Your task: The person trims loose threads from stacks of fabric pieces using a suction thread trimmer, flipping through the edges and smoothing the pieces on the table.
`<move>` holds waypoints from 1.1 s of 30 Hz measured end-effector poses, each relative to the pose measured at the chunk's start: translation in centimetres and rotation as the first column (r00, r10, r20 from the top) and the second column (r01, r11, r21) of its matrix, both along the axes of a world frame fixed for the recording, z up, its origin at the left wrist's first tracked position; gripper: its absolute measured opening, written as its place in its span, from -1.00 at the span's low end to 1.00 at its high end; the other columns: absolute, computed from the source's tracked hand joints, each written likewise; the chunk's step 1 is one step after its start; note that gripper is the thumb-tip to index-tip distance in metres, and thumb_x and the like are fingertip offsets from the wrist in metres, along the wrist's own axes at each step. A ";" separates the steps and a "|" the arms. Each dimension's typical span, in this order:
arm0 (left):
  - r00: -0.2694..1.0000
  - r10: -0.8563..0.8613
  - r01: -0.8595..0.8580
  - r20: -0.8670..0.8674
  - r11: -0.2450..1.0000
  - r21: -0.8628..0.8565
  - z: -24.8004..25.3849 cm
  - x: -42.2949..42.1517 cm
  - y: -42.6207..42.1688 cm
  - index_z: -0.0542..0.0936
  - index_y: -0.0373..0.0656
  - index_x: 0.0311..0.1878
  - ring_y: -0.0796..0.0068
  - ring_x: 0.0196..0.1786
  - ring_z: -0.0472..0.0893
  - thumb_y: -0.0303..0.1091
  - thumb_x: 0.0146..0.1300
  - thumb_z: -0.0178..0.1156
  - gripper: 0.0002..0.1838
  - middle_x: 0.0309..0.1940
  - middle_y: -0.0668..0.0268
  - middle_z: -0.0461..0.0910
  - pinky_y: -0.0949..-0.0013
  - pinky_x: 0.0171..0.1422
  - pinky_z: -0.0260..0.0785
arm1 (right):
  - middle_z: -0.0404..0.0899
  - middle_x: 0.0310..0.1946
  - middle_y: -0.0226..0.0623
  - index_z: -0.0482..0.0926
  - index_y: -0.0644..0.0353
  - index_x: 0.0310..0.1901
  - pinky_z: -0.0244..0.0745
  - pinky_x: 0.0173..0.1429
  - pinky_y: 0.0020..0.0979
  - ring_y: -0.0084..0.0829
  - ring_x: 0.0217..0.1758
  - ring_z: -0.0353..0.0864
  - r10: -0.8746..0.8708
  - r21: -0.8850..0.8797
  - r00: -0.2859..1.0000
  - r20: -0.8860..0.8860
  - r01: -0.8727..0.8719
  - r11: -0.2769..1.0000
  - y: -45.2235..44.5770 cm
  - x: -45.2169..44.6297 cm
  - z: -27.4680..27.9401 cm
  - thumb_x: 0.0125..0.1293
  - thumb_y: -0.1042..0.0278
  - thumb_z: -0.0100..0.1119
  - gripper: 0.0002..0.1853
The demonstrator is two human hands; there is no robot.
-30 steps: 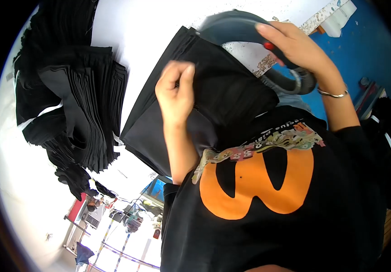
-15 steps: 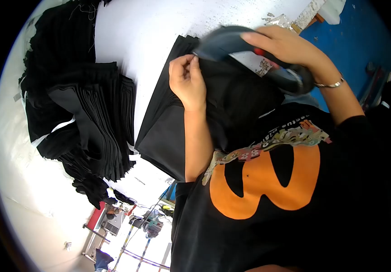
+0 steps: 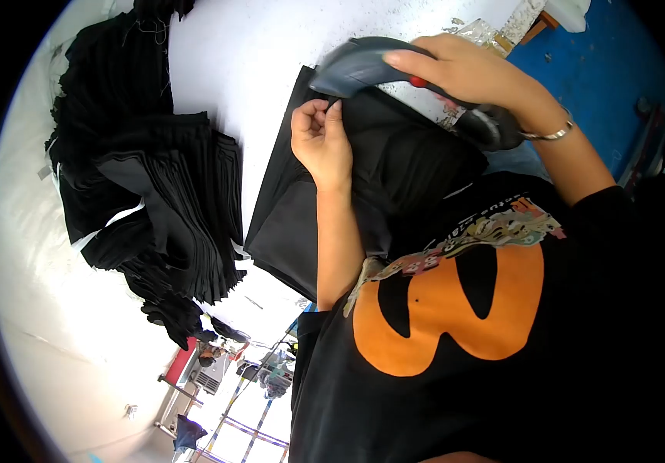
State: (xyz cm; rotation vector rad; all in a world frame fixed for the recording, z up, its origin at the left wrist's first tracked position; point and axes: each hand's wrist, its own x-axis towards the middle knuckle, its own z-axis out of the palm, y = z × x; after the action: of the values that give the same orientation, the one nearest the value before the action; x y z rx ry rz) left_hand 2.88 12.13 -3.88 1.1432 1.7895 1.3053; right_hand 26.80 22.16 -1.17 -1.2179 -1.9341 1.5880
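My right hand (image 3: 463, 73) is wrapped around a dark blue-grey handheld tool with a curved body and a red button, which looks like a label gun (image 3: 363, 65). Its nose is blurred and sits just above my left fingertips, over the corner of a stack of black cut fabric pieces (image 3: 417, 147). With thumb and fingers pinched together, my left hand (image 3: 323, 143) holds the edge of a black fabric piece on that stack. Whether the tool's nose touches the cloth I cannot tell.
More black fabric stacks (image 3: 193, 208) lie on the white table (image 3: 224, 69) to the left, with loose threads at the far end. Clear plastic wrapping (image 3: 480, 35) rests by the table's far right edge. Blue floor (image 3: 587, 85) shows beyond it.
The tool in my right hand has moved left, its nose now further over the stack's corner. My left hand keeps its pinch at nearly the same place. The view has shifted slightly.
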 end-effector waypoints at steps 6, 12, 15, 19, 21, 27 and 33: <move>0.963 -0.109 0.128 -0.246 0.990 0.064 0.4 0.0 -0.1 0.62 -0.30 -0.12 0.69 -0.33 0.35 -0.50 0.34 0.36 -0.87 -0.08 0.34 0.43 0.58 -0.20 0.32 | 0.49 -0.64 -0.31 0.60 0.31 -0.36 0.36 -0.52 -0.42 -0.51 -0.67 0.46 0.070 -0.165 0.989 0.129 -0.048 0.985 -1.6 2.6 0.9 0.56 -0.17 -0.01 -0.39; 0.958 0.003 0.033 0.287 0.992 -0.120 2.2 0.3 -0.4 0.64 -0.18 -0.05 0.82 -0.39 0.31 -0.53 0.46 0.19 -0.90 -0.33 0.56 0.48 0.64 -0.32 0.19 | 0.45 -0.65 -0.39 0.57 0.32 -0.31 0.36 -0.54 -0.47 -0.55 -0.68 0.47 0.024 -0.264 1.000 0.007 -0.021 0.964 -0.3 1.8 2.3 0.54 -0.22 -0.01 -0.38; 0.983 -0.031 0.063 0.180 0.982 -0.176 1.3 -0.7 -0.4 0.64 -0.25 -0.06 0.71 -0.30 0.42 -0.56 0.44 0.15 -0.89 -0.29 0.47 0.52 0.59 -0.18 0.30 | 0.47 -0.64 -0.41 0.57 0.30 -0.32 0.36 -0.55 -0.48 -0.57 -0.66 0.48 0.068 -0.263 0.997 0.041 -0.055 0.963 -1.2 3.2 1.9 0.55 -0.19 -0.01 -0.40; 0.992 -0.122 0.122 0.010 0.983 -0.136 0.4 -0.8 -0.3 0.62 -0.35 -0.13 0.58 -0.20 0.51 -0.56 0.40 0.17 -0.92 -0.27 0.35 0.56 0.51 -0.04 0.37 | 0.54 -0.51 -0.25 0.58 0.32 -0.30 0.42 -0.29 -0.37 -0.46 -0.43 0.55 0.061 0.044 0.997 0.056 -0.063 0.997 -0.6 -0.1 1.1 0.54 -0.22 -0.01 -0.38; 0.967 -0.177 0.152 -0.181 0.978 -0.143 2.8 -0.7 -0.9 0.63 -0.36 -0.23 0.54 -0.25 0.54 -0.52 0.39 0.22 -0.90 -0.34 0.33 0.58 0.48 -0.10 0.39 | 0.52 -0.53 -0.27 0.60 0.33 -0.28 0.40 -0.29 -0.37 -0.47 -0.44 0.54 0.006 -0.012 0.999 0.049 -0.006 1.000 -0.3 -0.2 1.3 0.53 -0.22 0.00 -0.37; 0.952 -0.219 0.116 -0.214 0.904 -0.412 4.5 -1.1 -1.1 0.72 -0.27 -0.05 0.58 -0.31 0.53 -0.35 0.19 0.48 -0.70 -0.34 0.27 0.59 0.45 -0.24 0.39 | 0.46 -0.63 -0.34 0.60 0.33 -0.31 0.32 -0.48 -0.44 -0.54 -0.66 0.40 0.052 -0.245 0.989 0.140 -0.016 0.969 -1.4 2.5 1.3 0.53 -0.22 0.01 -0.37; 0.819 -0.114 0.131 -0.562 0.991 -0.011 1.2 -0.5 0.2 0.70 -0.21 -0.06 0.36 -0.17 0.53 -0.43 0.02 0.58 -0.61 -0.18 0.26 0.56 0.36 -0.09 0.46 | 0.48 -0.58 -0.34 0.59 0.37 -0.31 0.40 -0.37 -0.39 -0.50 -0.53 0.50 -0.022 -0.094 0.993 0.120 0.034 0.995 -0.2 1.1 0.0 0.52 -0.25 0.02 -0.34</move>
State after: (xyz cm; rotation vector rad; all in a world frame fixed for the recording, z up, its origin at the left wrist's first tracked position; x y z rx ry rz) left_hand 2.35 12.32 -2.65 1.7682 2.0553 0.9730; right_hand 27.95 21.97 -1.13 -1.4013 -1.9216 1.6453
